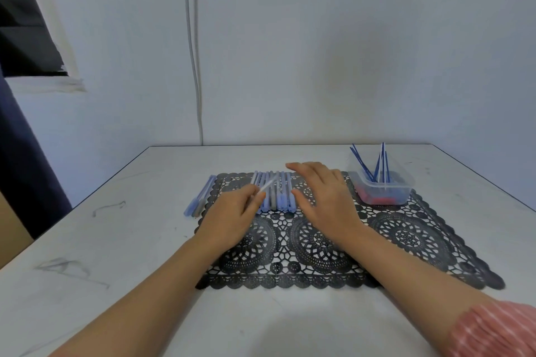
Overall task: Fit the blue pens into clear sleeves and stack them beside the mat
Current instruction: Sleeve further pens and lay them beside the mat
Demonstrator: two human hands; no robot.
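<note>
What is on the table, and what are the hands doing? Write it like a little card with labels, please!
Left hand: pinches a thin pale stick, too blurred to name
Right hand: fingers straight, at the row's right end
Row of pens: side by side on the black lace mat
Small pile of pens: on the white table, beside the mat's left edge
Clear tub: on the mat's far right corner, blue sticks standing in it
</note>
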